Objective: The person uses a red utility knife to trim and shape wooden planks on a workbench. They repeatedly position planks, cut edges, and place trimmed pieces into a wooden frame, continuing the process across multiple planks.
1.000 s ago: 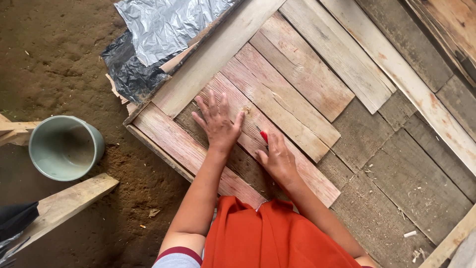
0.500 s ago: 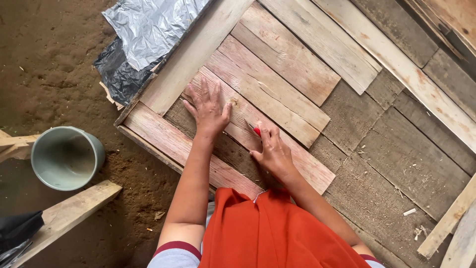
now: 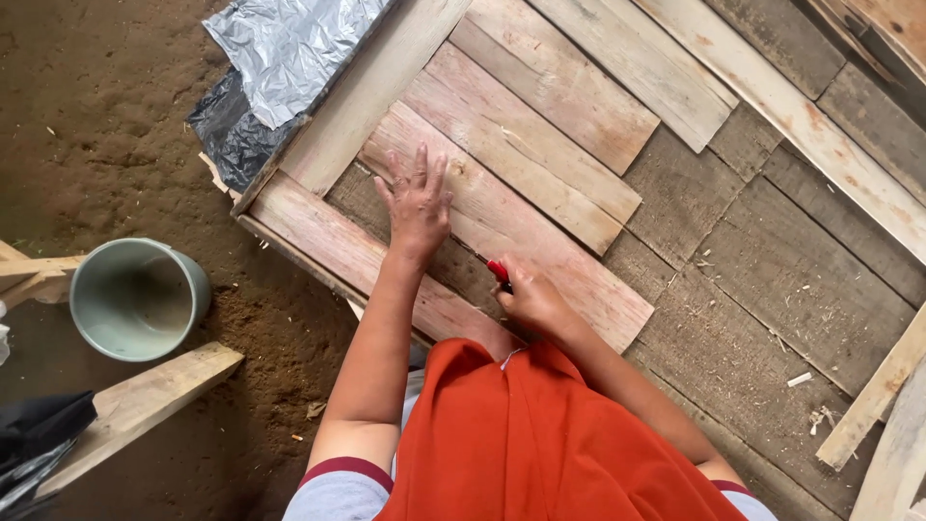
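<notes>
While the left hand (image 3: 417,201) lay flat, released, on the pale plank (image 3: 502,222), the right hand (image 3: 529,299) clenched a red marker (image 3: 498,272) at the plank's six-o'clock edge, bare boards (image 3: 772,280) toward three o'clock.

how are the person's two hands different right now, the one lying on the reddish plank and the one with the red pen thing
The left hand lies flat and open, fingers spread, palm down on the reddish plank; the right hand is curled closed. The left hand holds nothing, while the right hand grips a small red marker-like tool, tip at the plank's near edge. The left hand sits farther up the plank, the right hand nearer the body. Both are bare and rest on the same plank.
</notes>
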